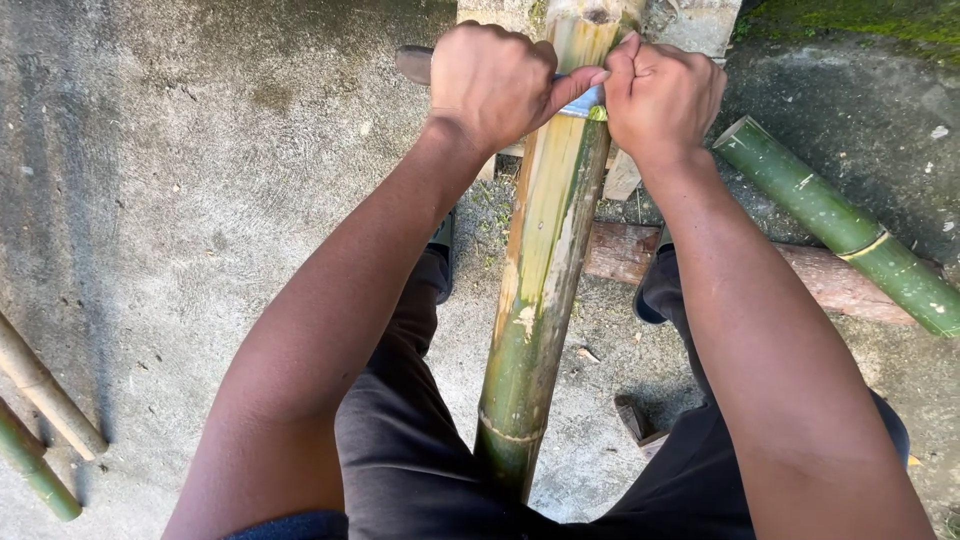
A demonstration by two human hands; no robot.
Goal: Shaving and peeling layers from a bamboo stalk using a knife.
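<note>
Bamboo pole (540, 270) leans between the knees for steadiness; left hand (492, 82) and right hand (660, 98) both clamped on a blade (585, 100) across it

Bamboo, steel and concrete

Bamboo pole (540, 260): smooth green skin, scraped pale and matt. Blade (585, 100) shiny metal; floor (200, 200) rough concrete.

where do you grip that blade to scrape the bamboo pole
At both ends, one from each side: left hand on the wooden handle, right hand on the far end. The blade lies crosswise over the bamboo pole, sticking out either side.
</note>
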